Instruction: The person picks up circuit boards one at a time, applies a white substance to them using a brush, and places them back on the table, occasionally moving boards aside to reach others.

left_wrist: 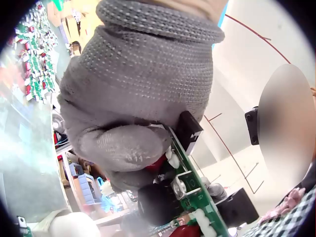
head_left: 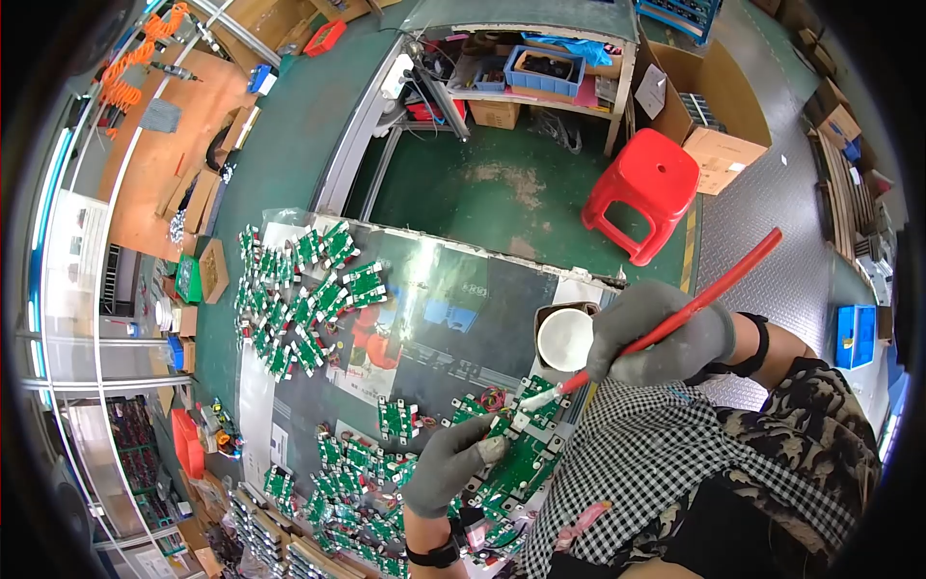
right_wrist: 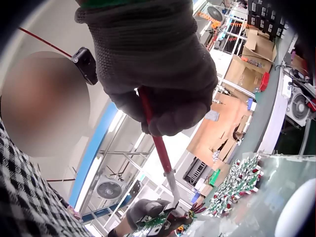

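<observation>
My gloved right hand (head_left: 666, 333) grips a red-handled brush (head_left: 725, 282), its pale tip angled down onto a green circuit board (head_left: 526, 461). My left hand (head_left: 449, 468), in a grey glove, holds that board by its edge, thumb towards the brush tip. White and black parts stand up from the board (left_wrist: 200, 197) in the left wrist view. From the right wrist, the brush's metal neck (right_wrist: 172, 183) is seen reaching the board beside some coloured wires. A white round cup (head_left: 566, 340) stands by my right hand, inside a dark holder.
Several green boards (head_left: 357, 473) crowd the table (head_left: 444, 338) around my left hand, and another cluster (head_left: 299, 289) lies at the far left. Beyond the table stand a red stool (head_left: 648, 188), a cardboard box (head_left: 728, 145) and a shelf with a blue bin (head_left: 545, 72).
</observation>
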`<state>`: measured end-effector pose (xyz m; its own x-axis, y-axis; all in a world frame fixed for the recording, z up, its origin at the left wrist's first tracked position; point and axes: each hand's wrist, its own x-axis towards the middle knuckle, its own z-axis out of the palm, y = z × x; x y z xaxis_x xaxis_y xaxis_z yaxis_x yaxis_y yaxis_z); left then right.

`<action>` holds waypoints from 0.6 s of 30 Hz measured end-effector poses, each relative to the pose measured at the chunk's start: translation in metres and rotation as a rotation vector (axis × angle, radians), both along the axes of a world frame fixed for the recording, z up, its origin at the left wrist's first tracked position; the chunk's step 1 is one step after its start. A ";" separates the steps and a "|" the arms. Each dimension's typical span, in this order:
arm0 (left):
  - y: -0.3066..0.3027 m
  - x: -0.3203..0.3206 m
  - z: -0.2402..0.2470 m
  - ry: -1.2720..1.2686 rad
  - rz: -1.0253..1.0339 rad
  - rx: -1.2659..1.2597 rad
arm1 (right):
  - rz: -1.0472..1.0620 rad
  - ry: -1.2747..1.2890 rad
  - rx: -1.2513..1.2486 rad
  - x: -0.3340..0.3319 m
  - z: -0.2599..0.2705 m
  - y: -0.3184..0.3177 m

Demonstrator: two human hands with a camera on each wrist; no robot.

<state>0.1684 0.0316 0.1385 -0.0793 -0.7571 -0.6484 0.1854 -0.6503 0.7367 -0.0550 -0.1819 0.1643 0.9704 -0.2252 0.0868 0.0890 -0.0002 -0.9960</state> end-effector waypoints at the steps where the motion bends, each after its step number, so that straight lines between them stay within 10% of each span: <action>1: 0.001 0.000 0.000 0.001 0.001 0.000 | -0.023 -0.073 -0.002 0.001 -0.001 0.001; 18: 0.001 0.003 0.002 -0.056 0.068 -0.005 | 0.073 0.030 -0.016 -0.013 -0.001 0.005</action>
